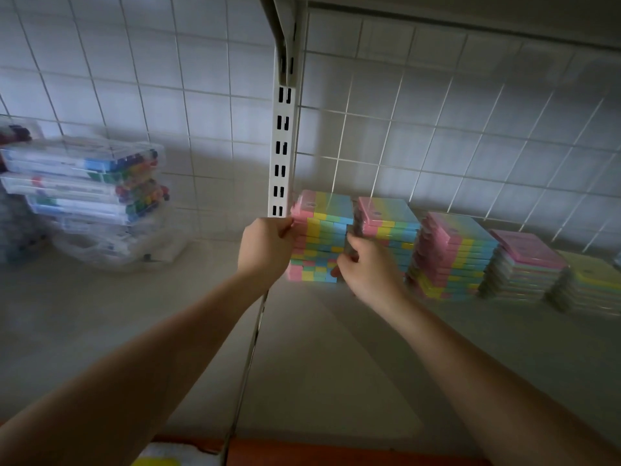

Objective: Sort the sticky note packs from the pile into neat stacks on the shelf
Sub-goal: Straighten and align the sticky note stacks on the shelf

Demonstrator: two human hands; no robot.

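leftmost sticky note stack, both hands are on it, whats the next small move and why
Probably squeeze the leftmost stack gently between both hands to square it. The left hand holds its left side near the top and the right hand its right side lower down, and the coloured pack edges sit staggered rather than flush. The next stack stands close on the right, so keep the nudge small.

Both hands on the leftmost rainbow sticky note stack.
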